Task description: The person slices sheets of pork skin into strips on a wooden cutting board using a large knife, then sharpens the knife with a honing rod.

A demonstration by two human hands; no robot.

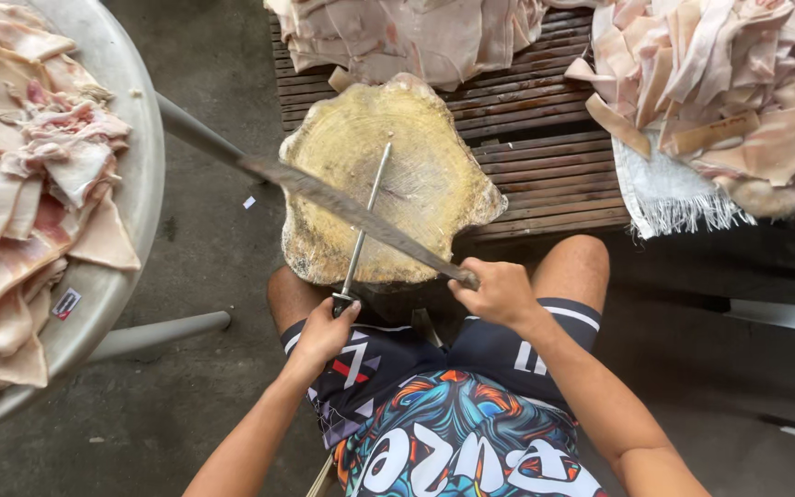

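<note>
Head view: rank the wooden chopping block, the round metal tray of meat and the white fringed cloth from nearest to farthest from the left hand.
From the left hand:
1. Wooden chopping block, just ahead, centre.
2. Round metal tray, off to the left.
3. White fringed cloth, far right, under the pile of meat pieces.

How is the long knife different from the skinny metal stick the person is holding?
The knife is a wide, flat blade; the sharpening rod is thin and round. The knife lies slanted across, held by the right hand; the rod stands nearly upright in the picture, held by the left hand. The knife looks longer. Both are metal and cross above the wooden chopping block.
</note>
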